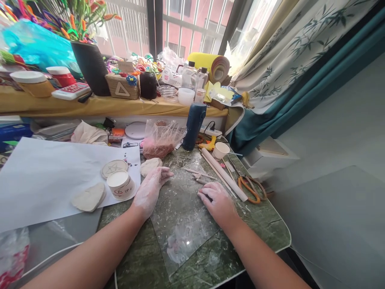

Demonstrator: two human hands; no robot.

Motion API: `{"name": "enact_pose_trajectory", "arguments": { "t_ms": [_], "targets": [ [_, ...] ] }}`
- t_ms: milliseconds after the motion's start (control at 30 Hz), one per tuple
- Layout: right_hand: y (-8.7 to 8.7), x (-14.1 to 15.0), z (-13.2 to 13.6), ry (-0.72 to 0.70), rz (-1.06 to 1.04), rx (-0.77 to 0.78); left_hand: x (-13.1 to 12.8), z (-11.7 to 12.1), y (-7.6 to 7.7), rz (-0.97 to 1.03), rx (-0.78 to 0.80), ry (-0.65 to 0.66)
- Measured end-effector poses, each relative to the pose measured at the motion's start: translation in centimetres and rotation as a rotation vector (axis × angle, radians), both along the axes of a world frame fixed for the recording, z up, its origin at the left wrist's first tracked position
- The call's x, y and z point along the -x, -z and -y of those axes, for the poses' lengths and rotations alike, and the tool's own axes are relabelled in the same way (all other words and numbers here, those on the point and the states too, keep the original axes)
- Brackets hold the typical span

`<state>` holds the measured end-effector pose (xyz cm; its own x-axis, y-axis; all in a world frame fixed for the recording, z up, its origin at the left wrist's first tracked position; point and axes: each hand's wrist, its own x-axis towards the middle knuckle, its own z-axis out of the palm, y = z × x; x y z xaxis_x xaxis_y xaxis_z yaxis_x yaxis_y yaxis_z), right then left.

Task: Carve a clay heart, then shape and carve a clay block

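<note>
My left hand [149,192], coated in white powder or paste, has its fingers stretched out over the left edge of a clear plastic sheet [180,216]. Just behind its fingers lies a flat lump of white clay [150,165]; I cannot tell whether they touch. My right hand [219,202], also whitened, is over the sheet's right side with curled fingers, thumb and forefinger close together; anything inside is hidden. Thin sculpting tools [200,174] lie just beyond it. Left of my left hand are a white-filled paper cup [120,184], a star-marked disc [114,168] and a flat clay piece [89,196].
A pale rolling pin [224,174], orange-handled scissors [251,188], a small paper cup [221,150] and a yellow glue gun [208,143] crowd the right. Behind stand a dark blue bottle [194,126] and bagged brown clay [159,149]. White paper [54,172] covers the left.
</note>
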<state>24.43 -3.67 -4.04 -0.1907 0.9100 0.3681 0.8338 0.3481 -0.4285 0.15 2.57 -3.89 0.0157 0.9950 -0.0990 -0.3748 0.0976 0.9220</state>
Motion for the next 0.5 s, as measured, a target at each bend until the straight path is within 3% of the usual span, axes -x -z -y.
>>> {"name": "enact_pose_trajectory", "arguments": {
  "t_ms": [233,500],
  "targets": [
    [-0.2,0.5,0.8,-0.074,-0.017,-0.005,0.1,0.0,-0.1,-0.010,0.012,-0.003],
    [0.0,0.8,-1.3,0.112,-0.033,0.075,0.0,0.4,-0.7,-0.040,0.013,0.025]
  ]
}}
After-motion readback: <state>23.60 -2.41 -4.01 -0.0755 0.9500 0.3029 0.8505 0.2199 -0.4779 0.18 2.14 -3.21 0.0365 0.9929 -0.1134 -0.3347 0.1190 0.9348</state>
